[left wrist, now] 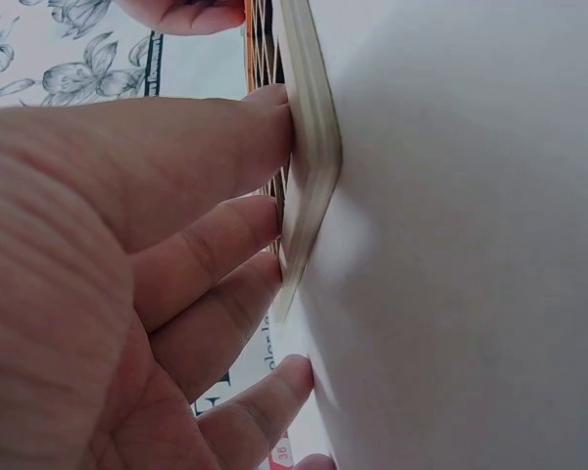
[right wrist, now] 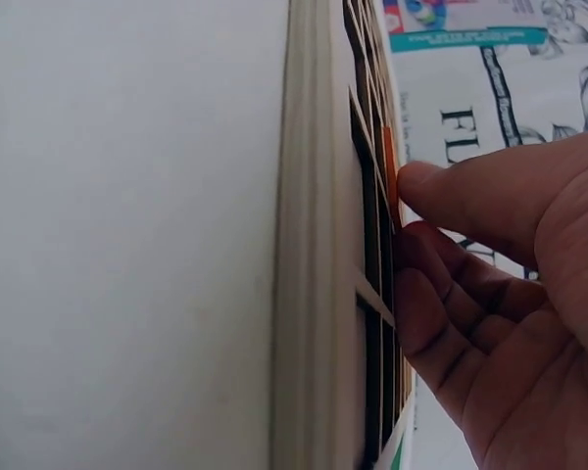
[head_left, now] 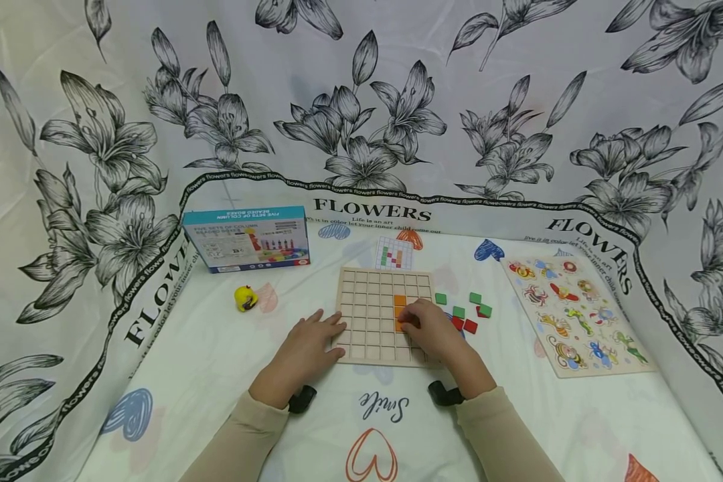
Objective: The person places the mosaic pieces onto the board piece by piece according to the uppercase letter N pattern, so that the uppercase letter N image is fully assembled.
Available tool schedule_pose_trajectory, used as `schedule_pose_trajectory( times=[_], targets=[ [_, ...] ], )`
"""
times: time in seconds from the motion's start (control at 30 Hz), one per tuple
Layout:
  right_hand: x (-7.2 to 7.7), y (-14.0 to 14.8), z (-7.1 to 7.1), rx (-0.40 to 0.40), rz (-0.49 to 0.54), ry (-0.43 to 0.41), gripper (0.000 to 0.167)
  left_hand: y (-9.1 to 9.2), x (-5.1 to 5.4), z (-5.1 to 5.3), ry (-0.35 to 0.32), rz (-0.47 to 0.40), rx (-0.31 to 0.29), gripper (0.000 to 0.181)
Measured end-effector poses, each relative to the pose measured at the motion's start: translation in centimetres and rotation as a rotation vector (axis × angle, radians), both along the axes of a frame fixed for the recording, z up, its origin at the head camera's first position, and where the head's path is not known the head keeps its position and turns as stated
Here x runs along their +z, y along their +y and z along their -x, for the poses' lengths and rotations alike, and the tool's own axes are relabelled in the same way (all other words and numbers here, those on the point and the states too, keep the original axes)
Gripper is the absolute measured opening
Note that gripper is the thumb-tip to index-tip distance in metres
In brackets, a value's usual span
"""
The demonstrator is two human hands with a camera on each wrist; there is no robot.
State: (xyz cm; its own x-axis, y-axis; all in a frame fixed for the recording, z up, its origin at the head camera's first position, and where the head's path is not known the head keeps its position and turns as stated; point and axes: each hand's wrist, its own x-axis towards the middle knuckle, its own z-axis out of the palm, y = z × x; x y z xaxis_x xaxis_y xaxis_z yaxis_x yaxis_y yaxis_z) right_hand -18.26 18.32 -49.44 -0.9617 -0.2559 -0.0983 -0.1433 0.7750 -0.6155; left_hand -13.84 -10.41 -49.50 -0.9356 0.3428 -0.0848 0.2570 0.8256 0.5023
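Observation:
A wooden grid board (head_left: 364,328) lies on the white cloth, with a short column of orange square tiles (head_left: 400,301) set in its cells. My left hand (head_left: 306,345) rests at the board's left side, fingers spread; in the left wrist view its thumb (left wrist: 265,132) touches the board's edge. Over the board, my right hand (head_left: 436,328) has curled fingers and pinches at an orange tile (right wrist: 391,171), which looks level with the grid. Its fingertips partly hide that tile. Loose green tiles (head_left: 475,298) and red tiles (head_left: 470,326) lie right of the board.
A pattern card (head_left: 394,253) with coloured squares lies behind the board. At the back left stands a blue-topped box (head_left: 247,241), with a small yellow toy (head_left: 245,298) in front. An insect picture board (head_left: 578,314) lies on the right. Flower-printed cloth hangs around.

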Motion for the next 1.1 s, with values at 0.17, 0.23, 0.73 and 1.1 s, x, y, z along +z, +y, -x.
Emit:
schedule_pose_trajectory(
  times=[0.17,0.23,0.73,1.1],
  targets=[
    [0.8,1.5,-0.1,-0.039,0.051,0.027,0.010,0.0,-0.1,0.0,-0.006,-0.003,0.003,0.056],
    [1.2,2.7,0.0,-0.073,0.068,0.057,0.013,0.0,-0.1,0.0,-0.002,0.001,0.001,0.056],
    [1.3,11.6,-0.6,-0.294,-0.002,-0.093,0.027,0.0,0.8,-0.3,-0.016,0.006,0.004,0.055],
    [0.4,11.8,-1.3,-0.316,-0.040,-0.161,0.029,0.0,0.8,-0.3,-0.010,-0.007,-0.001,0.055]
  ],
)
